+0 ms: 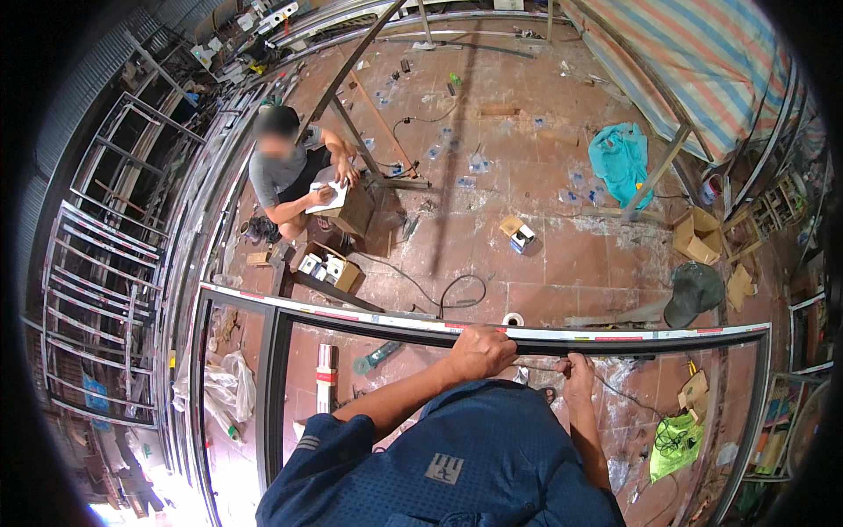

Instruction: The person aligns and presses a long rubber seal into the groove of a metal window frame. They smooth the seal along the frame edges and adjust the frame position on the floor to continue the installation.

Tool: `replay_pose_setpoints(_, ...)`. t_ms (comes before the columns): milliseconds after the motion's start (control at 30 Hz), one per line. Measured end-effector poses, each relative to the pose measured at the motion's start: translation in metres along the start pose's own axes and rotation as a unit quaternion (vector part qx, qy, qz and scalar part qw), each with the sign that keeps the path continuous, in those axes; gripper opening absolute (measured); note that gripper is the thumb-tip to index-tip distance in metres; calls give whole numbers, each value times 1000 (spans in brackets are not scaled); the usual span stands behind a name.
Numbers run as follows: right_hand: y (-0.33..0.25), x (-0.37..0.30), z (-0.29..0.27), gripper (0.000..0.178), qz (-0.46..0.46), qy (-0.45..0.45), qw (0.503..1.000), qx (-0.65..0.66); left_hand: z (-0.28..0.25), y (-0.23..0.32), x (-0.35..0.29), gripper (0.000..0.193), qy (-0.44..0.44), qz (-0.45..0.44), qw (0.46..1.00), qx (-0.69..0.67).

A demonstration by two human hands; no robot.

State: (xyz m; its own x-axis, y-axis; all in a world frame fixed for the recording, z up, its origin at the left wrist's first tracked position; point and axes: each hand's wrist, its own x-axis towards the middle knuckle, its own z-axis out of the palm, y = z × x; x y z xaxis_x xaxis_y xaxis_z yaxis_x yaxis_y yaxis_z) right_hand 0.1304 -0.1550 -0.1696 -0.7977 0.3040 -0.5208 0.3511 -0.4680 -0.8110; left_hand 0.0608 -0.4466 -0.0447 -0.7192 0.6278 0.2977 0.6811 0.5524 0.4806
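A large dark metal frame (395,327), with white and red protective tape along its top bar, stretches across in front of me. My left hand (481,351) is closed in a fist against the inner edge of that bar, right of its middle. Just to the right and a little nearer, my right hand (578,379) is closed too, its fingertips up by the bar's dark inner edge. Something thin and rod-like (537,363) runs between the two hands; its kind is too small to tell. What each fist encloses is hidden.
At the far left a person (290,171) crouches, writing on paper atop a cardboard box (356,213). An open carton (327,268) with small boxes lies nearer. A tape roll (513,321) is beyond the bar. A cable (461,294) loops on the tiled floor. Metal frames (101,316) stand left.
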Motion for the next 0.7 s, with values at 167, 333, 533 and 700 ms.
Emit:
replay_pose_setpoints(167, 4, 0, -1, 18, 8, -104, 994, -32, 0, 1, -2, 23, -2, -14, 1000, 17)
replay_pose_setpoints(333, 19, 5, 6, 17, -6, -54, 999, -4, 2, 9, -3, 21, -13, -57, 998, 40)
replay_pose_setpoints(533, 10, 2, 11, 24, 29, -49, 998, 11, 4, 28, -38, 28, 31, -231, 970, -70)
replay_pose_setpoints(700, 5, 1, 5, 26, 14, -97, 994, -41, 10, 17, -73, 17, 59, -304, 944, -110)
